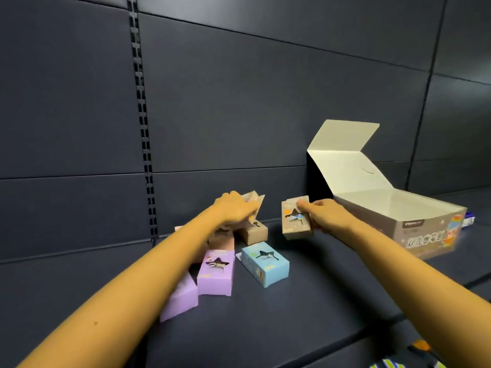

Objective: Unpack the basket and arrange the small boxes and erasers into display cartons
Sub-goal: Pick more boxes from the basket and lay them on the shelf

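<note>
The left hand and right hand are bare, like both forearms; the left forearm bears a dark mole.

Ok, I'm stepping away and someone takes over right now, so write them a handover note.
Left hand grips a tan box.
Right hand holds a second tan box beside the open display carton.
On the shelf: blue box, purple box, lilac box, third tan box.
Done: none visible in the carton.
Left: load them all.
</note>
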A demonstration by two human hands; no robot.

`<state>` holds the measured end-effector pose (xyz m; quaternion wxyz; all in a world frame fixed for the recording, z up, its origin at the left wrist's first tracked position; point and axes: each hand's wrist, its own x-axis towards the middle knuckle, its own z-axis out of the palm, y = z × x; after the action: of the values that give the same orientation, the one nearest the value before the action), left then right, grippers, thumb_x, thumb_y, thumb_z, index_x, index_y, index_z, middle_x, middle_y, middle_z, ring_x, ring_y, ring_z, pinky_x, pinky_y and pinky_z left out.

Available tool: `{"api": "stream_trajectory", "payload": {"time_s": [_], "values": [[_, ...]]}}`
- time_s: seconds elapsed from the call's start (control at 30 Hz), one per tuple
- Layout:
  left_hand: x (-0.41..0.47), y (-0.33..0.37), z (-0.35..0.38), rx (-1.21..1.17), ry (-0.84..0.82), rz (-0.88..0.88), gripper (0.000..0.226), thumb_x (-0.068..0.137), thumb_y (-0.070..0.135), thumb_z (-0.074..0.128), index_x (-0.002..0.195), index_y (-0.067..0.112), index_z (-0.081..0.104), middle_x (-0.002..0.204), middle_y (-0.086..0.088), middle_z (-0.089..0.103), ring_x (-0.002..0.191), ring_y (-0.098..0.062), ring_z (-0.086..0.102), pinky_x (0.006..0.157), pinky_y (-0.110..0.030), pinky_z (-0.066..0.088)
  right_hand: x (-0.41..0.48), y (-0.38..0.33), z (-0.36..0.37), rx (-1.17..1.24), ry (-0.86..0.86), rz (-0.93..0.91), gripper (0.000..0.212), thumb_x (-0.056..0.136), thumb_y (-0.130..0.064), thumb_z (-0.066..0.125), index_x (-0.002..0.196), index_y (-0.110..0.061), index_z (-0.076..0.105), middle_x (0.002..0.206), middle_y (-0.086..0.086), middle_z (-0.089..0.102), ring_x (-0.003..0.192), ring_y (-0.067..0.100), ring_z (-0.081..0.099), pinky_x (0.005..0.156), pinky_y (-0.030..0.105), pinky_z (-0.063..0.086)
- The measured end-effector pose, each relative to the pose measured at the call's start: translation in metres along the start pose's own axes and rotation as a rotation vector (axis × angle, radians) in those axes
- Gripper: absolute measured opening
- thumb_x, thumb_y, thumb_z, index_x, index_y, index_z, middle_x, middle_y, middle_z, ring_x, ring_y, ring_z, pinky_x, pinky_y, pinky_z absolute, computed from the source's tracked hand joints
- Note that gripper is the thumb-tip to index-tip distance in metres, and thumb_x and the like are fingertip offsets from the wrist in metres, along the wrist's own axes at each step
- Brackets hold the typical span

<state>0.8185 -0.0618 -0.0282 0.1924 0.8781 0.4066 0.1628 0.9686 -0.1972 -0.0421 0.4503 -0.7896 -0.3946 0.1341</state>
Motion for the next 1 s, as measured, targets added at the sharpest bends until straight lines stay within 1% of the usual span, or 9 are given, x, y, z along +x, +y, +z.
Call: {"api": "stream_trajectory", "payload": {"time_s": [0.07, 0.13, 0.17, 0.23, 0.33, 0.5, 0.67, 0.8, 1.0], "values": [[0.009, 0.009, 0.01, 0.077, 0.05, -0.035, 0.066, 0.087, 0.051, 0.048, 0.129, 0.001, 0.042, 0.134, -0.018, 0.046, 0.118, -0.035, 0.048, 0.092, -0.038, 0.041, 0.028, 0.008, 0.006, -0.055, -0.04, 0.005, 0.035, 0.095, -0.036, 0.043, 0.076, -0.011, 0.058, 0.071, 0.007, 0.056, 0.059, 0.015, 0.045, 0.049, 0.023, 0.031], [0.018, 0.015, 0.018, 0.14, 0.088, -0.086, 0.067, 0.084, 0.05, 0.054, 0.129, 0.003, 0.041, 0.134, -0.017, 0.046, 0.12, -0.035, 0.047, 0.092, -0.038, 0.041, 0.054, 0.015, 0.013, -0.104, -0.07, -0.015, 0.037, 0.095, -0.037, 0.04, 0.069, -0.014, 0.052, 0.071, 0.007, 0.051, 0.067, 0.022, 0.046, 0.05, 0.025, 0.031], [0.022, 0.016, 0.022, 0.166, 0.092, -0.12, 0.068, 0.084, 0.05, 0.056, 0.13, 0.003, 0.04, 0.135, -0.016, 0.045, 0.122, -0.034, 0.046, 0.093, -0.038, 0.041, 0.064, 0.018, 0.017, -0.143, -0.09, -0.034, 0.036, 0.096, -0.038, 0.038, 0.073, -0.013, 0.053, 0.078, 0.009, 0.052, 0.074, 0.026, 0.047, 0.054, 0.025, 0.032], [0.029, 0.019, 0.03, 0.199, 0.084, -0.189, 0.071, 0.083, 0.051, 0.057, 0.132, 0.003, 0.038, 0.138, -0.016, 0.044, 0.124, -0.034, 0.045, 0.095, -0.038, 0.04, 0.08, 0.024, 0.025, -0.235, -0.134, -0.066, 0.036, 0.096, -0.039, 0.037, 0.094, -0.009, 0.056, 0.098, 0.013, 0.056, 0.091, 0.028, 0.052, 0.068, 0.028, 0.038], [0.038, 0.021, 0.04, 0.199, 0.106, -0.25, 0.074, 0.083, 0.055, 0.056, 0.133, 0.004, 0.036, 0.139, -0.015, 0.043, 0.125, -0.033, 0.045, 0.096, -0.038, 0.04, 0.095, 0.032, 0.037, -0.268, -0.18, -0.057, 0.053, 0.096, -0.043, 0.037, 0.127, 0.0, 0.044, 0.13, 0.018, 0.053, 0.117, 0.034, 0.051, 0.091, 0.034, 0.04], [0.041, 0.026, 0.041, 0.256, 0.191, -0.301, 0.072, 0.09, 0.063, 0.033, 0.133, 0.005, 0.038, 0.138, -0.014, 0.046, 0.125, -0.033, 0.046, 0.096, -0.04, 0.039, 0.104, 0.032, 0.044, -0.52, -0.186, -0.13, 0.054, 0.096, -0.047, 0.032, 0.13, -0.008, 0.047, 0.136, 0.014, 0.049, 0.122, 0.033, 0.048, 0.095, 0.037, 0.041], [0.019, 0.01, 0.003, 0.405, 0.418, -0.198, 0.049, 0.097, 0.048, 0.031, 0.114, 0.008, 0.054, 0.124, -0.015, 0.057, 0.113, -0.036, 0.052, 0.086, -0.039, 0.041, 0.095, -0.013, 0.031, -0.65, -0.165, -0.519, 0.039, 0.096, -0.034, 0.039, 0.127, -0.013, 0.049, 0.134, 0.009, 0.05, 0.119, 0.029, 0.048, 0.092, 0.038, 0.042], [-0.019, -0.016, -0.035, 0.515, 0.555, -0.185, 0.042, 0.097, 0.042, 0.034, 0.1, 0.009, 0.059, 0.11, -0.011, 0.064, 0.102, -0.032, 0.057, 0.074, -0.033, 0.038, 0.067, -0.071, 0.041, -0.612, -0.169, -0.799, 0.036, 0.096, -0.03, 0.041, 0.13, -0.018, 0.048, 0.135, 0.005, 0.051, 0.121, 0.027, 0.048, 0.092, 0.037, 0.042], [-0.12, -0.086, -0.086, 0.729, 0.603, -0.403, 0.044, 0.098, 0.041, 0.032, 0.107, 0.008, 0.059, 0.114, -0.009, 0.061, 0.107, -0.029, 0.055, 0.078, -0.037, 0.04, 0.004, -0.136, 0.113, -0.528, -0.349, -1.073, 0.041, 0.096, -0.031, 0.042, 0.135, -0.021, 0.043, 0.138, 0.001, 0.049, 0.124, 0.026, 0.047, 0.094, 0.038, 0.042]]}}
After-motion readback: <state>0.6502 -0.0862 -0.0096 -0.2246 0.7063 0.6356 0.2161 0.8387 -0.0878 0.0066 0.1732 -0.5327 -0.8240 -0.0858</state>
